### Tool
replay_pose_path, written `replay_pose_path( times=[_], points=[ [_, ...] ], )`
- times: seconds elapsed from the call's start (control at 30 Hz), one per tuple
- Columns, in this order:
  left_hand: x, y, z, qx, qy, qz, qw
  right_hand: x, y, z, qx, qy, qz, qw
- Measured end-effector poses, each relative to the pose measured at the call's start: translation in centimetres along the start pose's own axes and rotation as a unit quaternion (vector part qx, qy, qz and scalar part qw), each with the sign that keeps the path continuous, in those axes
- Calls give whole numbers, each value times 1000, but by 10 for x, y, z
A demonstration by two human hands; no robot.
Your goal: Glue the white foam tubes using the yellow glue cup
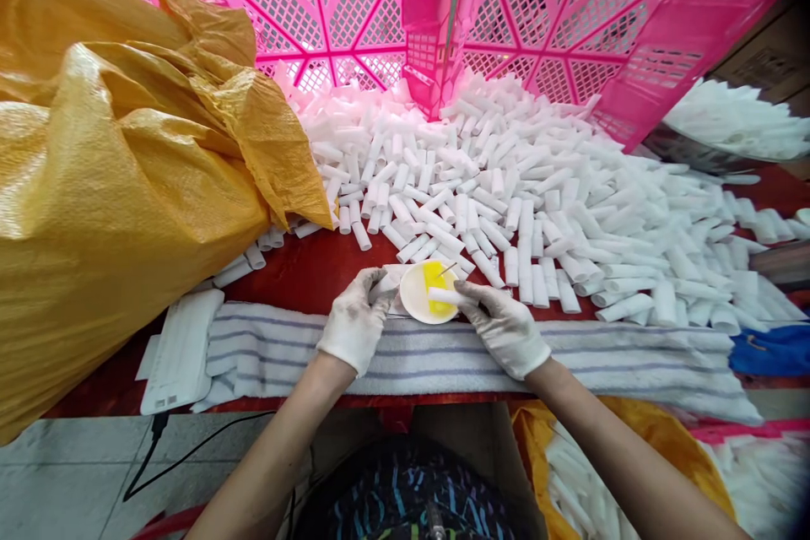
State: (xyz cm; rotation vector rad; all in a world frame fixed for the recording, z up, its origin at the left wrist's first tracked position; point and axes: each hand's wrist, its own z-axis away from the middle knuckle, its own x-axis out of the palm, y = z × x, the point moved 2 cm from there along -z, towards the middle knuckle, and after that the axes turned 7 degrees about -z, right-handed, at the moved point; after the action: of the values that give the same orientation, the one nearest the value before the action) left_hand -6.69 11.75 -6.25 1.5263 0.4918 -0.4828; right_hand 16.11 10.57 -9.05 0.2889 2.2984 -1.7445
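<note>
Both my hands wear white gloves and meet over a striped towel (443, 354) at the table's front edge. My left hand (355, 322) holds a small white tube (383, 281) beside a round white dish (418, 297) of yellow paste (434, 278). My right hand (504, 326) grips another white tube (443, 297) and lays its end across the dish. A thin stick (448, 268) rests in the paste. A big heap of white tubes (544, 202) covers the red table (310, 270) just beyond the dish.
A large yellow woven sack (107, 186) fills the left side. Two pink plastic crates (537, 25) lie tipped behind the heap. A flat white device (180, 350) with a black cable lies at the left. More tubes fill a yellow bag (595, 472) below the table on the right.
</note>
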Motion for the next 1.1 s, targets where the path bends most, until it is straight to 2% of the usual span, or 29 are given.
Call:
replay_pose_path(
  times=[0.1,0.17,0.27,0.4,0.5,0.6,0.67,0.73,0.8,0.83,0.9,0.93,1.0,1.03,1.1],
  points=[
    [4,1,3,-5,-22,51,998,1,-4,1,-26,2,6,1000],
    [6,0,4,-7,-35,67,997,1,-4,1,-7,-3,9,1000],
    [6,-3,6,-11,-42,58,997,0,-4,1,13,-12,13,1000],
    [5,-3,8,-13,-50,50,997,-6,-13,8,-17,-22,-34,999],
    [10,2,12,-2,-74,73,995,-12,-19,15,73,1,-130,989],
    [18,12,19,35,-104,103,989,-14,-26,19,185,12,-196,963],
    [20,20,24,57,-115,107,986,-15,-32,20,220,2,-210,953],
    [17,28,30,69,-121,86,987,-18,-38,22,222,-11,-192,956],
    [13,37,36,81,-147,54,984,-22,-48,27,186,-30,-141,972],
    [12,41,39,86,-166,38,982,-24,-54,30,146,-38,-99,984],
    [14,47,46,70,-209,25,975,-26,-67,38,21,-69,27,997],
    [18,49,50,51,-234,27,971,-25,-73,43,-48,-84,102,990],
    [31,52,57,-1,-261,31,965,-20,-81,51,-155,-93,231,956],
    [39,54,61,-24,-258,26,966,-16,-82,53,-177,-83,270,943],
    [53,60,69,-47,-209,-8,977,-10,-82,56,-154,-24,293,943]
  ],
)
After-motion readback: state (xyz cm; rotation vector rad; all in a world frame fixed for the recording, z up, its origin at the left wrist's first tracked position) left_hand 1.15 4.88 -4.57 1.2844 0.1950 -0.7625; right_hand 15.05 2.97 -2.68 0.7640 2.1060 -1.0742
